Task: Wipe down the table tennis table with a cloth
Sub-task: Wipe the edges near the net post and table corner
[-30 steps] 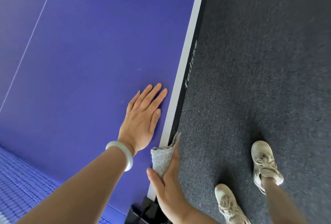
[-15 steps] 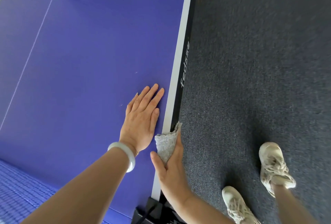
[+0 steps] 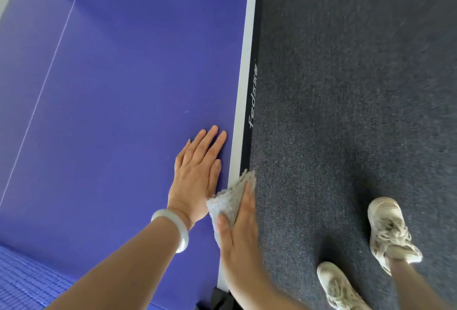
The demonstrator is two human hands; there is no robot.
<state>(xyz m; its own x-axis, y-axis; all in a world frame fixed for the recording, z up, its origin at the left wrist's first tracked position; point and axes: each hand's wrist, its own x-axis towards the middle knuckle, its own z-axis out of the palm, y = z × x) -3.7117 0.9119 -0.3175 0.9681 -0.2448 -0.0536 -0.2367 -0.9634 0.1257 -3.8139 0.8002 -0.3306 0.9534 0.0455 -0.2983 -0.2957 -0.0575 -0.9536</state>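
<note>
Nearest, the right hand [image 3: 237,233] presses the grey cloth [image 3: 228,202] over the bench's white edge line [image 3: 243,87]. Its thumb lies flat on the cloth and the one finger that shows is straight along the side; the other fingers are hidden below the edge. Just beside it, touching the cloth's corner, the left hand [image 3: 195,176] rests palm-down on the blue bench [image 3: 123,74], fingers straight and together, grasping nothing, with a pale bracelet [image 3: 179,228] at the wrist. A black clamp [image 3: 220,299] and the net [image 3: 24,280] are cut off at the bottom. Two pale shoes [image 3: 388,233] stand on grey carpet [image 3: 346,87]. Farther up, lettering on the dark side rail [image 3: 252,101] is only partly legible.
</note>
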